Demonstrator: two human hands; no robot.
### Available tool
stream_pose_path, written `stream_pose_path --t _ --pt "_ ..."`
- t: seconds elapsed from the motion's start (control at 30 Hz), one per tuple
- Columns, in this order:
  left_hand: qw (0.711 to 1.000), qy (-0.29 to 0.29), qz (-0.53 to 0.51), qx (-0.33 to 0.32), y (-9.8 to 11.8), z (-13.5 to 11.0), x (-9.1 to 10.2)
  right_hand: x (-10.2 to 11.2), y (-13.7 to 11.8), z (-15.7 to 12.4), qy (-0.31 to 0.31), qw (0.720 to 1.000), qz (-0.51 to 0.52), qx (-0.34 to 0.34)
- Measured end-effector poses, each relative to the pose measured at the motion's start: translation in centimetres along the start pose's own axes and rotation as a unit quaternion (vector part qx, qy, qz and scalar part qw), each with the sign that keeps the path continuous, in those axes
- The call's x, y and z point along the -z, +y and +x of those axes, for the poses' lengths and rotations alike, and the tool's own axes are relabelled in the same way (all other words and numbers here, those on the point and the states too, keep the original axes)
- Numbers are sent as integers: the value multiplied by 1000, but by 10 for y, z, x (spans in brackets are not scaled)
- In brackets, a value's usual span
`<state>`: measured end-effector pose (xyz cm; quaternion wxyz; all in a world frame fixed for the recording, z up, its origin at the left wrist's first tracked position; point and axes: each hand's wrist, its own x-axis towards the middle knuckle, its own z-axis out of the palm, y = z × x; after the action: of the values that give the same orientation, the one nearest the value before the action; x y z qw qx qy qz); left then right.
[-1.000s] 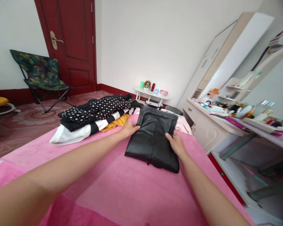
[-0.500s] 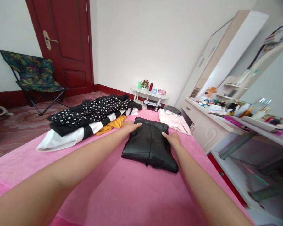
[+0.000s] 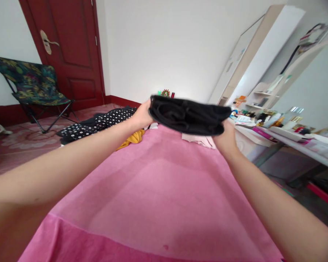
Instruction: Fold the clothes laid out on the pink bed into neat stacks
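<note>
A folded black leather-like garment (image 3: 190,116) is held in the air above the pink bedspread (image 3: 158,193). My left hand (image 3: 142,115) grips its left end and my right hand (image 3: 226,140) supports its right end from below, fingers closed under it. A pale pink folded garment (image 3: 198,140) lies on the bed just beneath it. To the left lies a pile of clothes: a black polka-dot piece (image 3: 98,122) on top and a yellow one (image 3: 131,139) below.
A folding chair (image 3: 30,83) stands by the red door (image 3: 68,51) at the left. A cluttered dressing table (image 3: 284,134) runs along the bed's right side. Small items show on a low table behind the lifted garment.
Both hands have lifted the folded black garment off the bed, where it lay flat before. The view has dropped lower and tilted.
</note>
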<state>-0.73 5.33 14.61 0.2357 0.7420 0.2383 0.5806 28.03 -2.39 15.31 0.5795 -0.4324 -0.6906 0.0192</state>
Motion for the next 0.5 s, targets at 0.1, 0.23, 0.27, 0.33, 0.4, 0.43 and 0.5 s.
stream_pose_path --t 0.1,0.23,0.27,0.33,0.4,0.43,0.5 --pt "981 -179 81 6 -5 -91 18 6 8 -103 -175 982 -61 -41" --pt "922 -330 198 32 -11 -165 47 22 17 -194 -249 958 -118 -74" --pt "919 -331 213 33 -9 -164 51 26 14 -193 -237 961 -122 -75" --pt "919 -313 236 33 0 -143 49 26 2 -165 -193 970 -130 -63" --pt "932 -257 252 33 9 -111 32 12 -9 -121 -140 979 -144 -33" --pt "940 -226 253 30 12 -97 20 1 -12 -100 -120 981 -152 -19" --pt "949 -195 249 14 13 -84 -9 -30 -11 -74 -106 977 -183 -6"
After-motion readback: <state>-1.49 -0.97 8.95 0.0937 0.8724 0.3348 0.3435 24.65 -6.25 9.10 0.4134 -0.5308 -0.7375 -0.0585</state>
